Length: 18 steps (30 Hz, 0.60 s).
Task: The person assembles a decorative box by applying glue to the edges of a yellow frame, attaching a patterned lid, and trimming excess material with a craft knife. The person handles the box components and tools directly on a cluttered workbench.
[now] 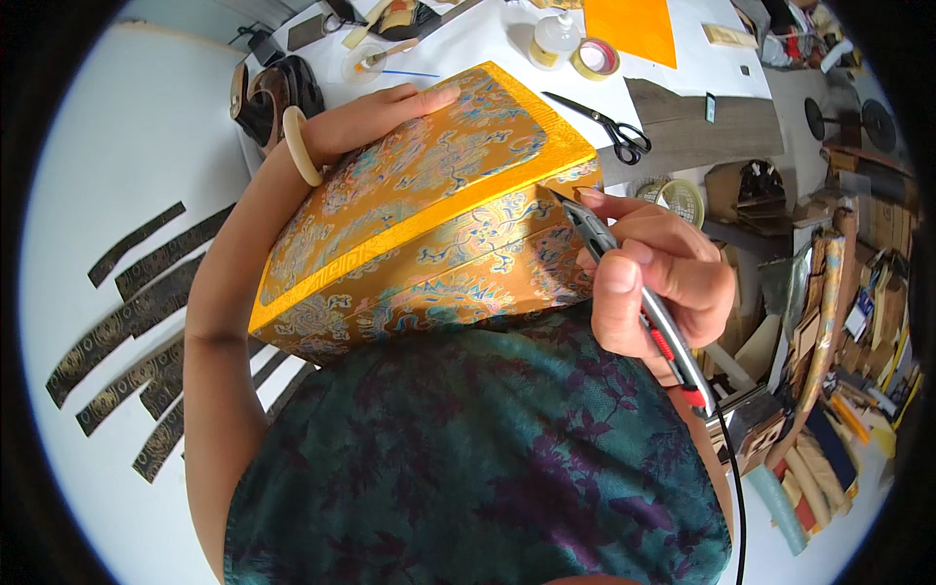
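Observation:
A box covered in gold brocade [419,175] with blue and red patterns leans tilted against my front. Bright yellow trim runs around its upper face. My left hand [375,117], a pale bangle [299,146] at its wrist, grips the box's far left edge, with the thumb lying on the upper face. My left arm curves around the box. In my right hand [673,263] is a grey utility knife with red parts [592,229], held like a pen. Its tip is at the box's side, just below the yellow trim near the right corner; whether it touches I cannot tell.
Black-handled scissors [614,127], a tape roll [596,59] and a clear bottle [554,42] lie beyond the box, beside an orange sheet [632,29]. Dark patterned strips [127,322] are at left. Rolls and boards [829,322] crowd the right. A black cord [733,468] hangs near my right hand.

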### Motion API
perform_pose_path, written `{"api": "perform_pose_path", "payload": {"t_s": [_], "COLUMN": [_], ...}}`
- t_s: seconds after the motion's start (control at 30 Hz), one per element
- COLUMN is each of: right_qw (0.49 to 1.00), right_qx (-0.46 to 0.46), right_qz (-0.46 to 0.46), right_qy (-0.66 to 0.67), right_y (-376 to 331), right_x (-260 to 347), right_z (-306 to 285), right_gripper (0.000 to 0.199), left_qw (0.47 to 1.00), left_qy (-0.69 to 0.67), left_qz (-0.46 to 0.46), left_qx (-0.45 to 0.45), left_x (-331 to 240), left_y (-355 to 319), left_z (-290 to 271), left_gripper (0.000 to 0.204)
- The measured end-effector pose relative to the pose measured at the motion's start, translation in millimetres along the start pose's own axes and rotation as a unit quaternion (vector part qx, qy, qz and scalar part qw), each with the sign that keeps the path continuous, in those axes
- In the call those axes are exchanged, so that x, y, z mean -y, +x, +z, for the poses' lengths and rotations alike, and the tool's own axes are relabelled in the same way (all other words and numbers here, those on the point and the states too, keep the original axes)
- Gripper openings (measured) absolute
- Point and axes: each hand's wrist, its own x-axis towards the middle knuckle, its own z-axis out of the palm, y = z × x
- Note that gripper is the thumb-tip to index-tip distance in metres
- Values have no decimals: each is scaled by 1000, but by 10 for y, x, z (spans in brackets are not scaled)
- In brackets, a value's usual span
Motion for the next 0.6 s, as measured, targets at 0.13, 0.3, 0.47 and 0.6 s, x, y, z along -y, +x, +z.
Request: {"api": "perform_pose_path", "payload": {"t_s": [0.13,0.3,0.47,0.6], "right_qw": [995,984,966,954], "right_qx": [11,-5,84,149], "right_qz": [-84,-167,-147,-146], "right_qy": [-44,-64,-197,-215], "right_y": [105,84,120,180], "right_x": [16,-95,-138,-18], "right_z": [104,63,-13,-1], "right_gripper": [28,38,59,49], "left_qw": [1000,1000,998,999], "left_qy": [9,18,-43,-38], "left_qz": [10,19,16,8], "left_qx": [-8,-7,31,11], "left_x": [-18,-125,-226,-28], "left_y": [-43,-144,-222,-78], "left_z": [9,29,57,8], "left_gripper": [86,85,62,61]}}
